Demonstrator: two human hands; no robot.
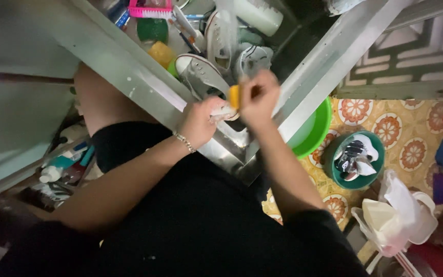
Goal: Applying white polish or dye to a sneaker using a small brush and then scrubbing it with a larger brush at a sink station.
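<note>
My left hand grips the heel end of a white sneaker that lies in a steel sink. My right hand is closed on a small yellow brush or sponge pressed against the same shoe. Another white shoe and a third lie deeper in the sink. A thin bracelet is on my left wrist.
The sink also holds a pink brush, green and yellow sponges and a white bottle. Beside the sink stand a green basin, a teal bucket with shoes and a white plastic bag on patterned floor tiles.
</note>
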